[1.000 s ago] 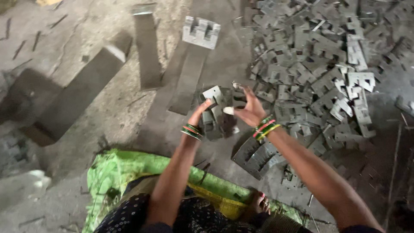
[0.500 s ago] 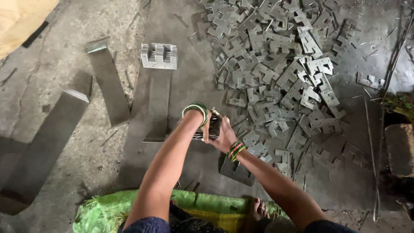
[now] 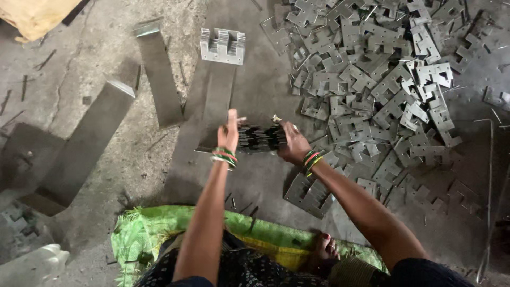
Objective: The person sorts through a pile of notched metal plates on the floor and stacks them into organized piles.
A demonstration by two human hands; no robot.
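A: Steel, thin grey stamped plates, and a whole stack of them (image 3: 261,138) was squeezed edge-on between the two palms, held over the dark sheet metal on the floor (image 3: 255,95).

B: A second before, the fingers were spread and only a few loose plates sat between them. Half a second on, the hands had closed in. At this moment the left hand (image 3: 229,133) was flat against one end and the right hand (image 3: 291,142) cupped the other.

A: So the loose pieces had become one squared-up block, pressed tight from both sides. Neither hand was free.

B: And around it? The finished, notched block (image 3: 222,46) stood farther off, at the top of the long strips (image 3: 158,74).

A: The big scatter of loose plates (image 3: 382,79) lay off to the right, near the right forearm, with a few flat ones (image 3: 308,194) just under the wrist.

B: Green sacking (image 3: 159,228) was spread beneath the person, nearest the camera.
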